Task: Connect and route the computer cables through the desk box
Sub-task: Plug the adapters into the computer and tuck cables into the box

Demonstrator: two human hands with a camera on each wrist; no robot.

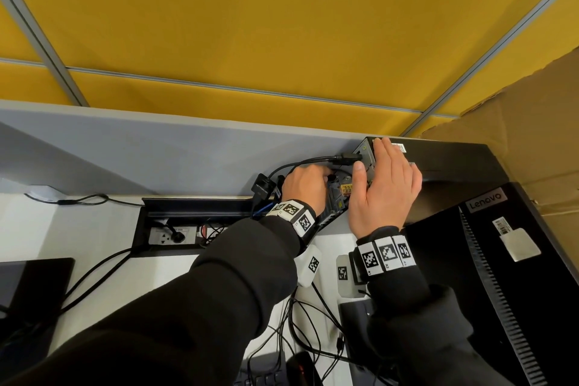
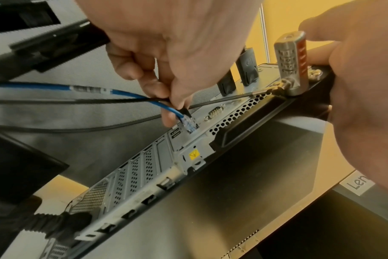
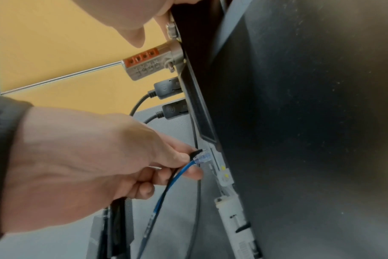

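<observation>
A black computer (image 1: 454,166) stands at the desk's back right, its metal rear panel (image 2: 144,168) facing left. My left hand (image 2: 179,112) pinches the clear plug of a blue network cable (image 2: 189,124) against a port in that panel; a thin black cable runs through the same fingers. The plug (image 3: 202,156) sits at the port's mouth; how deep it sits is hidden. My right hand (image 1: 385,185) lies flat on the computer's top, thumb down over the rear edge. The open desk box (image 1: 141,229) lies left of the hands, sockets and cables inside.
Two black display plugs (image 2: 247,68) and a silver combination lock (image 2: 291,63) stick out of the panel above the port. A thick power cord (image 2: 55,222) enters its lower end. A Lenovo monitor back (image 1: 485,200) and cardboard (image 1: 532,135) stand right. Loose cables (image 1: 300,323) tangle near me.
</observation>
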